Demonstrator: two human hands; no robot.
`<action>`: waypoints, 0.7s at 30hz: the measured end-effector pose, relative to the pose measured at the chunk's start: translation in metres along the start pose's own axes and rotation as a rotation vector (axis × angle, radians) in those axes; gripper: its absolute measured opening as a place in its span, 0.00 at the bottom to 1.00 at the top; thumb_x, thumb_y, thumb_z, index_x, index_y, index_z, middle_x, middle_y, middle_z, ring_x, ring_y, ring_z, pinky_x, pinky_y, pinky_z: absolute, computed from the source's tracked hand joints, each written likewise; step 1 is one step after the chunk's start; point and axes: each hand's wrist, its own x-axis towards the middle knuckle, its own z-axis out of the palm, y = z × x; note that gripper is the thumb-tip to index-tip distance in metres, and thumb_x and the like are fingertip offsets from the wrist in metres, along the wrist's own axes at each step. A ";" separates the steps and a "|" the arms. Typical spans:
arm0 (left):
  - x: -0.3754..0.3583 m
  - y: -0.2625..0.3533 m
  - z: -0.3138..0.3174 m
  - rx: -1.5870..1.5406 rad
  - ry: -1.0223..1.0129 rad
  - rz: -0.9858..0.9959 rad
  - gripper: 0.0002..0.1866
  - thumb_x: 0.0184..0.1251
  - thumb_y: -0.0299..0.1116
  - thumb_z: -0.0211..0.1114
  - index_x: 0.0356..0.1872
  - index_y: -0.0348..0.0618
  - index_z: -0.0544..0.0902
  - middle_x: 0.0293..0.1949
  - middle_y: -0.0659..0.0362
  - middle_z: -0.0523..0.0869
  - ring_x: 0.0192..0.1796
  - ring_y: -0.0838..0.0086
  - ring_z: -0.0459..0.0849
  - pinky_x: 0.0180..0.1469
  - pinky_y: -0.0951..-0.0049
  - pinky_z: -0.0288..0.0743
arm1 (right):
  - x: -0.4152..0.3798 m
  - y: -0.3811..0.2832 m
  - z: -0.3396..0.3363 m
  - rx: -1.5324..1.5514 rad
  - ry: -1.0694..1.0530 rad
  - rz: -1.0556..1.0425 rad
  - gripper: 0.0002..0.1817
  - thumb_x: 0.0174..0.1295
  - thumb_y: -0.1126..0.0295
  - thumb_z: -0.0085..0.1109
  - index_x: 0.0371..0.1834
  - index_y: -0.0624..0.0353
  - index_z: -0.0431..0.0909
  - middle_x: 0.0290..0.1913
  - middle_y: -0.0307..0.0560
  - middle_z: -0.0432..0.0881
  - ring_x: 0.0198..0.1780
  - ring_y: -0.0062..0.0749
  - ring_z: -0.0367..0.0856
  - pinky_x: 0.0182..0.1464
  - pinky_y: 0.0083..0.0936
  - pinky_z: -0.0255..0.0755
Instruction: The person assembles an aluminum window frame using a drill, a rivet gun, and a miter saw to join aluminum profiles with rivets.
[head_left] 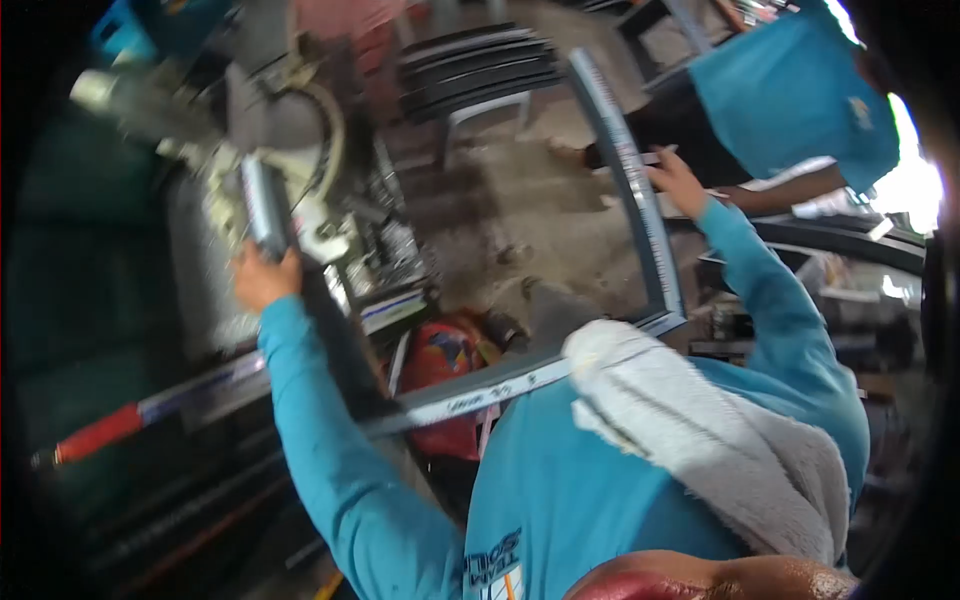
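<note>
A dark U-shaped profile frame (640,185) with white printed film along its faces spans the space before my body. Handwriting shows on the near bar, which crosses my waist. My left hand (265,275) is closed around the left bar, just below its film-covered upper end (262,205). On the other side, my right hand (680,182) grips the right bar from outside, its fingers curled at the edge. A white towel (690,420) hangs over my chest, partly against the near bar.
A machine (290,130) with a curved guard stands at the left. Dark profiles (480,70) are stacked on a stool ahead. A co-worker in a blue shirt (790,90) is close at the right. A red-tipped pole (100,432) lies left; a red bag (445,365) sits below.
</note>
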 end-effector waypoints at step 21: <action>-0.001 0.019 -0.018 0.045 -0.116 -0.092 0.32 0.45 0.45 0.75 0.55 0.54 0.76 0.49 0.49 0.78 0.46 0.49 0.84 0.48 0.52 0.80 | -0.102 -0.062 0.011 0.718 -0.514 0.543 0.27 0.65 0.56 0.56 0.58 0.65 0.70 0.51 0.60 0.82 0.49 0.42 0.84 0.52 0.37 0.78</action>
